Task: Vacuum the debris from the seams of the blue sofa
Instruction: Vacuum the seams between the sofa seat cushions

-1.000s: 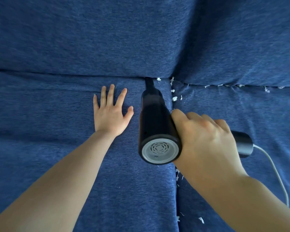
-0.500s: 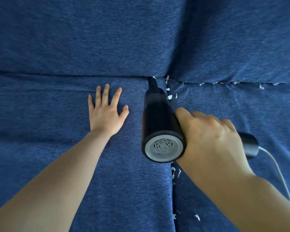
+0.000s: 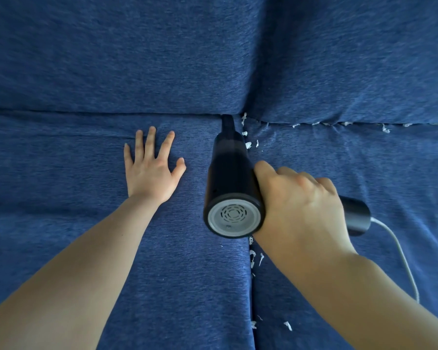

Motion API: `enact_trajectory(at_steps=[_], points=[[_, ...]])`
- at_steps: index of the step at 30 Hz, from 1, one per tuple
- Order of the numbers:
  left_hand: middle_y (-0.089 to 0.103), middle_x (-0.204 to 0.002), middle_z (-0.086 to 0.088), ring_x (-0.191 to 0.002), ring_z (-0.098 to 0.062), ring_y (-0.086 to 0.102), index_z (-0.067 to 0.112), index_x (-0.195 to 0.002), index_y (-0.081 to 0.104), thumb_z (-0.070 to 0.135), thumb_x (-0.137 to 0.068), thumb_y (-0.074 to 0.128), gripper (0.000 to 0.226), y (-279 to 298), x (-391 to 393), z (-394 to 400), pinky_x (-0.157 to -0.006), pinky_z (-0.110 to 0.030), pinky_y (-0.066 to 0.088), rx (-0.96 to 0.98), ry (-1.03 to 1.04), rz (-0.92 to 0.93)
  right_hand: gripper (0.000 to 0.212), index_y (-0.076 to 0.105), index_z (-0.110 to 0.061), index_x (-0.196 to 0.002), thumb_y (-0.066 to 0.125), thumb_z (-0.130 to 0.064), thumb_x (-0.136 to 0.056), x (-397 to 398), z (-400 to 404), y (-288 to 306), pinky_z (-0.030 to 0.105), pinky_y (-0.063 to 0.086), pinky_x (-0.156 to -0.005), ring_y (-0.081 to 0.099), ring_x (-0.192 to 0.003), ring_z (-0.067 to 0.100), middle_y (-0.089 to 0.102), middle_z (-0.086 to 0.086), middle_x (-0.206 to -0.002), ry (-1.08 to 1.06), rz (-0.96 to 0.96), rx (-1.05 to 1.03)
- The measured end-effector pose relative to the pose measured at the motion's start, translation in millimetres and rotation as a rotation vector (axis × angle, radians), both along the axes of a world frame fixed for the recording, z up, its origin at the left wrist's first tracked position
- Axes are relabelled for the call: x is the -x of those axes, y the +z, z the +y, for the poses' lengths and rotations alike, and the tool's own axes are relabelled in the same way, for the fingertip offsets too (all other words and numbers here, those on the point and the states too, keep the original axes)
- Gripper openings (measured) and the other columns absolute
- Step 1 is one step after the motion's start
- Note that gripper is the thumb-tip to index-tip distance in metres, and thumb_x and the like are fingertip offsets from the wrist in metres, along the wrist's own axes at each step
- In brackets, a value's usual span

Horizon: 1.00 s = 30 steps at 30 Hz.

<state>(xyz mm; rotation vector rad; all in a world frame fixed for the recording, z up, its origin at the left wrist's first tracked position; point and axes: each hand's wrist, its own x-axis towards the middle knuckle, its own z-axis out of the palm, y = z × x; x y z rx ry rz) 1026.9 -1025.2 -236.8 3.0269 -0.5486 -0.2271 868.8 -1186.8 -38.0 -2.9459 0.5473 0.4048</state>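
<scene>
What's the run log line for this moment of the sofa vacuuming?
right hand grips handheld vacuum | nozzle at seam junction | left hand flat on seat cushion | white debris remains

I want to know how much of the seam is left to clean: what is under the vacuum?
Under the vacuum runs the seam between seat cushions; white scraps show beside its nozzle and below its rear. Whatever lies directly beneath its body is covered.

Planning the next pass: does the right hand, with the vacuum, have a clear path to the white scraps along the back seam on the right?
Probably yes. The right hand grips the vacuum, and only bare sofa lies before those scraps.
</scene>
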Motion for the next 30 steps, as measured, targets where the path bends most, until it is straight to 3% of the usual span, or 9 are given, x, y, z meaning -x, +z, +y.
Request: enact_trajectory(at_steps=[7,10,14,19,21,24,27,30], points=[[0.001,-0.165,0.001,-0.15,-0.032,-0.009,0.025,-0.154,0.02,0.05,-0.095,0.029,0.066,8.3,6.3,-17.7,-0.119,-0.058,-0.003,0.05,0.062,0.05,0.034,0.037,-0.025,-0.081,0.071,-0.019,-0.076,8.4,-6.6,1.3,0.035,0.028,-0.067,0.04,-0.064,0.023,0.046,-0.007,-0.067,0.041,-0.018,0.059],[0.007,-0.165,0.002,-0.151,-0.03,-0.007,0.016,-0.154,0.021,0.056,-0.085,0.011,0.08,13.1,13.4,-33.2,-0.119,-0.057,-0.006,0.108,0.075,0.064,0.034,0.036,-0.026,-0.082,0.069,-0.02,-0.078,2.8,-9.7,-4.5,0.035,0.027,-0.067,0.038,-0.065,0.023,0.044,-0.007,-0.069,0.053,-0.06,0.047],[0.01,-0.165,0.0,-0.151,-0.028,-0.002,0.017,-0.155,0.016,0.055,-0.087,0.019,0.078,9.9,18.9,-34.7,-0.12,-0.056,-0.002,0.068,0.063,0.024,0.036,0.031,-0.024,-0.087,0.067,-0.021,-0.082,-6.4,-10.6,-17.5,0.036,0.026,-0.071,0.037,-0.07,0.024,0.041,-0.006,-0.074,0.05,-0.063,0.016],[0.012,-0.164,-0.001,-0.151,-0.029,0.001,0.016,-0.155,0.018,0.06,-0.082,0.004,0.086,12.1,20.1,-35.4,-0.12,-0.055,-0.002,0.06,0.048,0.008,0.036,0.03,-0.024,-0.09,0.066,-0.019,-0.083,-3.3,-18.0,-19.0,0.035,0.027,-0.073,0.039,-0.073,0.024,0.045,-0.005,-0.077,0.042,-0.075,-0.016],[0.014,-0.164,-0.002,-0.151,-0.029,0.002,0.016,-0.155,0.018,0.059,-0.089,0.013,0.078,11.1,21.1,-34.7,-0.12,-0.056,0.0,0.055,0.051,-0.007,0.036,0.032,-0.025,-0.088,0.067,-0.02,-0.082,5.3,-24.4,-15.1,0.035,0.03,-0.073,0.04,-0.071,0.023,0.047,-0.005,-0.075,0.047,-0.076,-0.008],[0.013,-0.164,-0.002,-0.151,-0.029,0.001,0.024,-0.156,0.016,0.053,-0.096,0.025,0.067,7.3,22.5,-33.9,-0.12,-0.056,0.001,0.039,0.062,-0.006,0.037,0.033,-0.026,-0.087,0.069,-0.021,-0.08,12.0,-33.6,-14.8,0.036,0.031,-0.072,0.04,-0.069,0.023,0.047,-0.006,-0.073,0.067,-0.071,0.004],[0.006,-0.165,-0.001,-0.151,-0.03,-0.004,0.04,-0.155,0.007,0.054,-0.098,0.019,0.06,4.7,23.7,-34.3,-0.12,-0.056,-0.001,-0.007,0.04,0.014,0.033,0.031,-0.026,-0.089,0.064,-0.021,-0.084,3.0,-41.0,-19.9,0.035,0.028,-0.073,0.039,-0.072,0.024,0.044,-0.006,-0.075,0.075,-0.07,-0.002],[0.003,-0.165,-0.001,-0.151,-0.03,-0.006,0.04,-0.155,0.005,0.055,-0.095,0.01,0.062,7.9,26.8,-34.0,-0.12,-0.056,-0.001,-0.044,0.028,0.02,0.036,0.029,-0.026,-0.091,0.064,-0.019,-0.084,0.2,-41.9,-23.1,0.034,0.026,-0.073,0.038,-0.074,0.024,0.044,-0.005,-0.078,0.094,-0.054,-0.003]])
